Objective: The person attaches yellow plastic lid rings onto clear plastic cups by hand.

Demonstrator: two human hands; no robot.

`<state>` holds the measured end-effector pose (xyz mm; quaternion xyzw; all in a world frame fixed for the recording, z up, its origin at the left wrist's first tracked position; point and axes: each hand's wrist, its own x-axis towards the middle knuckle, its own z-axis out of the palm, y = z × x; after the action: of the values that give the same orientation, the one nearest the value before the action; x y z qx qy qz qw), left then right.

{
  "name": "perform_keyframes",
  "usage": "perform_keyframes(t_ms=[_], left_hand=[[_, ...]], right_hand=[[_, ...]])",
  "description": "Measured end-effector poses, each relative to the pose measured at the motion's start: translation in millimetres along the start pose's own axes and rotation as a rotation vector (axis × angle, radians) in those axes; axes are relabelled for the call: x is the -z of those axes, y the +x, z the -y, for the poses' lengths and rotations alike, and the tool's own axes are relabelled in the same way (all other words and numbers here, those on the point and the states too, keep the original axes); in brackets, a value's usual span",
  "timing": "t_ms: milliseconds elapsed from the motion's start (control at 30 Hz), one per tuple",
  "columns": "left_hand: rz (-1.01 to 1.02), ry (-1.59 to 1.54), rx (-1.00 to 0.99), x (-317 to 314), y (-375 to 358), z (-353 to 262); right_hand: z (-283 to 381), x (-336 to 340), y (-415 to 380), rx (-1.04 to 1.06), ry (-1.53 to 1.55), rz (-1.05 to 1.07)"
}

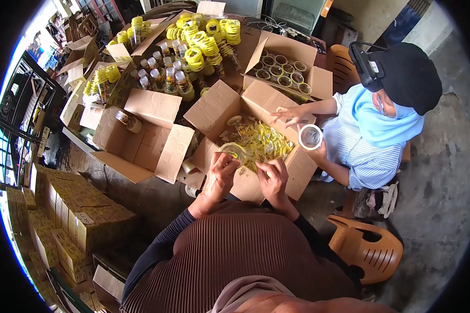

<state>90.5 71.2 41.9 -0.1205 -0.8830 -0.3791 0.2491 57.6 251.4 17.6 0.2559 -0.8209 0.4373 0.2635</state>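
My left hand is closed on the rim of a clear round plastic jar with some yellow pieces inside. To its right, my right hand is closed with thumb and fingers together; whatever is between them is too small to make out. Both hands are over the near side of an open cardboard box. Inside that box lies a heap of small yellow-and-clear packets. Across from me, a co-worker holds another clear jar and reaches over the box with the other hand.
At left is an open carton with one filled jar in it. Behind stand several tall filled jars and stacks of yellow rings. A box of round jars sits back right. An orange chair is at lower right.
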Motion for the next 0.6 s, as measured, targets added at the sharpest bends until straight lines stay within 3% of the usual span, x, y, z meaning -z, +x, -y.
perform_keyframes(t_ms=[67, 333, 433, 600], left_hand=[[0.006, -0.001, -0.004, 0.2, -0.2, 1.7], [-0.031, -0.102, 0.014, 2.1, -3.8, 0.5], [0.01, -0.161, 0.015, -4.3, -12.8, -11.5], [-0.037, -0.13, 0.101, -0.9, -12.9, 1.7]], right_hand=[[6.1, 2.3, 2.5, 0.09, -0.102, 0.053], [1.6, -12.5, 3.1, 0.129, -0.18, 0.075], [-11.1, -21.4, 7.5, -0.07, -0.071, 0.04], [-5.1, -15.6, 2.4, -0.21, 0.15, -0.057]])
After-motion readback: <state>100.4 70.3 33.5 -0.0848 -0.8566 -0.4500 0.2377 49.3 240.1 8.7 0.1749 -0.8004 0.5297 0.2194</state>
